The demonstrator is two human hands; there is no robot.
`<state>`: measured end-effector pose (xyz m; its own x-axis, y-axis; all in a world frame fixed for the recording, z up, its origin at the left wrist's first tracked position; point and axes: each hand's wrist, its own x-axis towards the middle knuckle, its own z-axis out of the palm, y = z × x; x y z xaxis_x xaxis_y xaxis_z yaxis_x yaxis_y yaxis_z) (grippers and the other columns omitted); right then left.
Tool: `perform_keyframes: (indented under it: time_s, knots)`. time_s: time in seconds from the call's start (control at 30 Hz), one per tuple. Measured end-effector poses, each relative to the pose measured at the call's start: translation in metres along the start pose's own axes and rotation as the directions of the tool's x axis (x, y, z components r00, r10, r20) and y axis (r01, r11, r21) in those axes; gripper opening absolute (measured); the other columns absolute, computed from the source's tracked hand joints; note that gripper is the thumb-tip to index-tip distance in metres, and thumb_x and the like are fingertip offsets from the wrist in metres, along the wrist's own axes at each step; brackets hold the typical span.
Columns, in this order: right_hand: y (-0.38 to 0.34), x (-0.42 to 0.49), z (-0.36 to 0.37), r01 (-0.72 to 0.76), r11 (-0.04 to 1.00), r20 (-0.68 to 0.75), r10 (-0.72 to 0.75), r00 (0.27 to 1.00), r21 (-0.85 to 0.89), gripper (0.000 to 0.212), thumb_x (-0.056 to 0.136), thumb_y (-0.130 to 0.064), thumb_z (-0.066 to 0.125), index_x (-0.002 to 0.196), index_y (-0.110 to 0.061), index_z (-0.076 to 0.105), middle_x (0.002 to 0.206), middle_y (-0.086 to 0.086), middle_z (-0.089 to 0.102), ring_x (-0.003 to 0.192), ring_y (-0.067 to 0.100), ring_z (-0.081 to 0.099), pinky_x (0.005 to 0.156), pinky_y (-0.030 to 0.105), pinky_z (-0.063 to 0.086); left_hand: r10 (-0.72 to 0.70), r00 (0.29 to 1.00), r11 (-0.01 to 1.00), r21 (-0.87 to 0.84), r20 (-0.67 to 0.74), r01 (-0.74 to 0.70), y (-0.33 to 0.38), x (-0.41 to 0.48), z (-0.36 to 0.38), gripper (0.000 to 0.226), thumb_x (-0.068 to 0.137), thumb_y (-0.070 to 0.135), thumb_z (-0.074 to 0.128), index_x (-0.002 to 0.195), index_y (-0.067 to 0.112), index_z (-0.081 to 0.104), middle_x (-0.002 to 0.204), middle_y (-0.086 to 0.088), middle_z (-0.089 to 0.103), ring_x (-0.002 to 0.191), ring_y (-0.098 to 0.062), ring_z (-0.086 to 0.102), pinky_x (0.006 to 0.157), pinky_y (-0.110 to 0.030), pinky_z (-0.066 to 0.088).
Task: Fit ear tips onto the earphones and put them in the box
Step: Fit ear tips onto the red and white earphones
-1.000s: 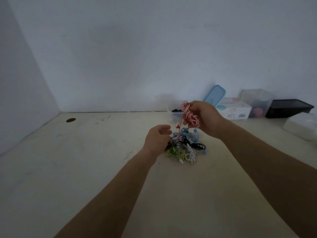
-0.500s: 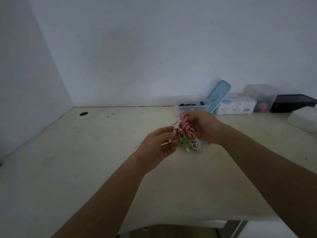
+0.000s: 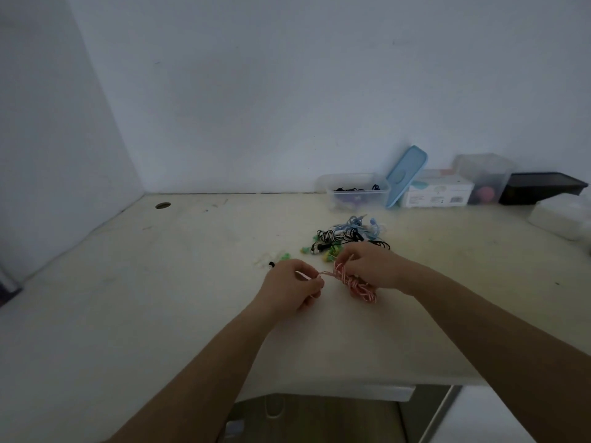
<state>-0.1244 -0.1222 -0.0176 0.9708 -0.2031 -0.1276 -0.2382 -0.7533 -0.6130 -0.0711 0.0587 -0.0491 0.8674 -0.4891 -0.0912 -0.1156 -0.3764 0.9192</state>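
Observation:
A red-and-white striped earphone bundle (image 3: pixel 359 286) hangs between my two hands just above the table. My right hand (image 3: pixel 371 265) grips the coiled part of it. My left hand (image 3: pixel 292 287) pinches the loose cable end, and whatever earbud it holds is hidden by the fingers. Behind my hands lies a pile of coiled earphones (image 3: pixel 348 235) in black, white, blue and green. A few small ear tips (image 3: pixel 281 258) sit to the left of the pile. A clear plastic box (image 3: pixel 355 191) stands at the back by the wall.
A blue lid (image 3: pixel 406 174) leans against the clear box. Right of it stand a white carton (image 3: pixel 436 190), a clear tub (image 3: pixel 483 177), a black tray (image 3: pixel 540 188) and a white container (image 3: pixel 559 215). The table's front edge (image 3: pixel 335 388) runs near my forearms.
Both hands have come down and nearer to me with the striped bundle, away from the pile. The left hand has closed onto the cable end, pulling a short length out sideways.

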Motion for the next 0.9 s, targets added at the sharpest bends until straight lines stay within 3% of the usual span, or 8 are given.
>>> perform_keyframes:
  time_s: [0.1, 0.2, 0.27, 0.33, 0.43, 0.5, 0.73, 0.9]
  knots:
    - [0.002, -0.003, 0.000, 0.047, 0.974, -0.023, -0.053, 0.998, -0.222, 0.017, 0.094, -0.030, 0.055, 0.110, -0.026, 0.059, 0.106, -0.005, 0.059, 0.090, 0.012, 0.056, 0.070, 0.024, 0.046, 0.001, 1.000, 0.998, 0.066, -0.010, 0.000, 0.002, 0.000, 0.000, 0.019, 0.081, 0.010, 0.076, 0.097, 0.011, 0.067, 0.078, -0.015, 0.074, 0.052, -0.016, 0.062, 0.050, -0.022, 0.050]
    - [0.002, -0.004, 0.000, 0.034, 0.884, -0.062, -0.071, 0.996, -0.467, 0.022, 0.093, -0.042, 0.052, 0.110, -0.026, 0.055, 0.105, -0.002, 0.062, 0.094, 0.019, 0.058, 0.082, 0.035, 0.051, -0.023, 0.999, 1.000, 0.006, 0.024, 0.023, 0.002, 0.003, -0.002, 0.023, 0.081, 0.001, 0.072, 0.099, 0.013, 0.065, 0.091, -0.021, 0.073, 0.060, -0.021, 0.064, 0.064, -0.031, 0.056]
    - [-0.001, -0.006, 0.000, 0.035, 0.842, -0.096, -0.103, 0.990, -0.538, 0.025, 0.093, -0.044, 0.051, 0.111, -0.027, 0.054, 0.106, -0.003, 0.061, 0.096, 0.021, 0.059, 0.082, 0.036, 0.052, -0.010, 0.998, 0.999, -0.043, 0.068, 0.013, 0.003, 0.004, -0.005, 0.019, 0.085, -0.006, 0.065, 0.099, 0.008, 0.066, 0.091, -0.023, 0.073, 0.066, -0.022, 0.064, 0.076, -0.037, 0.058]
    - [-0.003, -0.007, 0.001, 0.087, 0.834, -0.144, -0.196, 0.970, -0.545, 0.026, 0.090, -0.041, 0.054, 0.113, -0.029, 0.056, 0.110, -0.007, 0.058, 0.100, 0.018, 0.059, 0.081, 0.033, 0.049, 0.015, 0.996, 0.997, -0.075, 0.093, -0.008, 0.004, 0.005, -0.007, 0.015, 0.091, -0.005, 0.061, 0.103, 0.002, 0.066, 0.084, -0.017, 0.074, 0.063, -0.017, 0.066, 0.073, -0.032, 0.059]
    - [-0.004, -0.003, 0.006, 0.293, 0.899, -0.121, -0.347, 0.930, -0.325, 0.030, 0.085, -0.031, 0.065, 0.115, -0.029, 0.062, 0.110, -0.013, 0.057, 0.099, 0.008, 0.055, 0.084, 0.027, 0.046, 0.044, 0.993, 0.991, -0.134, 0.111, -0.029, 0.007, 0.005, -0.007, 0.011, 0.096, 0.001, 0.058, 0.105, -0.001, 0.063, 0.077, -0.009, 0.073, 0.058, -0.013, 0.066, 0.062, -0.023, 0.059]
    - [-0.005, 0.001, 0.012, 0.376, 0.910, -0.088, -0.395, 0.915, -0.174, 0.029, 0.082, -0.035, 0.071, 0.110, -0.033, 0.063, 0.107, -0.017, 0.062, 0.095, 0.003, 0.059, 0.085, 0.030, 0.051, 0.065, 0.991, 0.987, -0.156, 0.121, -0.045, 0.008, 0.006, -0.007, 0.007, 0.096, 0.002, 0.059, 0.103, 0.002, 0.062, 0.073, -0.004, 0.072, 0.055, -0.011, 0.066, 0.059, -0.022, 0.057]
    - [-0.003, 0.015, 0.012, 0.391, 0.911, -0.091, -0.382, 0.920, 0.132, 0.026, 0.088, -0.021, 0.074, 0.112, -0.026, 0.066, 0.098, -0.011, 0.071, 0.085, 0.006, 0.071, 0.079, 0.031, 0.061, 0.070, 0.991, 0.989, -0.139, 0.116, -0.054, 0.017, 0.018, -0.015, 0.023, 0.098, 0.016, 0.061, 0.109, -0.001, 0.050, 0.090, -0.017, 0.074, 0.062, -0.016, 0.069, 0.061, -0.024, 0.058]
    - [-0.003, 0.019, 0.006, 0.401, 0.863, -0.168, -0.366, 0.915, 0.308, 0.018, 0.090, -0.007, 0.069, 0.105, -0.016, 0.068, 0.090, 0.004, 0.073, 0.075, 0.015, 0.071, 0.068, 0.026, 0.059, 0.073, 0.984, 0.984, -0.171, 0.164, -0.044, 0.028, 0.025, -0.020, 0.016, 0.098, 0.022, 0.061, 0.098, 0.006, 0.063, 0.091, -0.011, 0.077, 0.067, -0.015, 0.069, 0.062, -0.022, 0.055]
